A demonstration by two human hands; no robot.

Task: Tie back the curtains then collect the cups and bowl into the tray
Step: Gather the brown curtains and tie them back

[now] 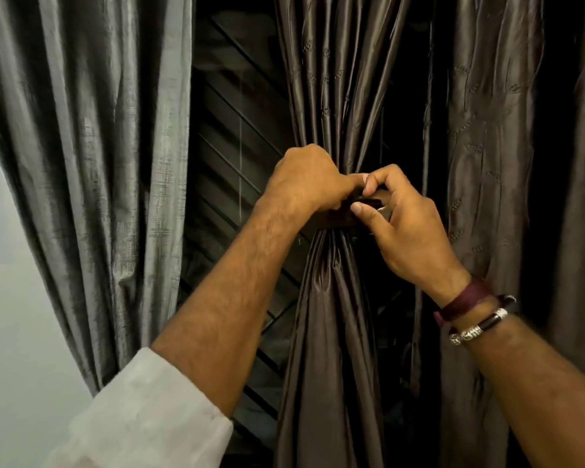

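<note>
Brown curtain point(331, 315), centre frame, bunched; left hand point(304, 180) fisted on tieback point(338, 217), right hand point(406, 224) pinching its clasp. Risk: clasp slips, slick folds spill loose.

Both arms raised forward, hands meeting at mid-frame. Left hand point(309, 179): back toward the camera, fingers curled under into a closed fist-like grip, thumb extended rightward. Left forearm bare, angled up from lower left; white sleeve point(142, 413) pushed back near the elbow. Right hand point(407, 228): palm side turned left, index finger arched over the top and touching the left thumb tip, thumb pressed forward below in a pinch. Right forearm enters from lower right; wrist carries a maroon band point(463, 298) and a dark silver-capped bracelet point(480, 327).
</note>
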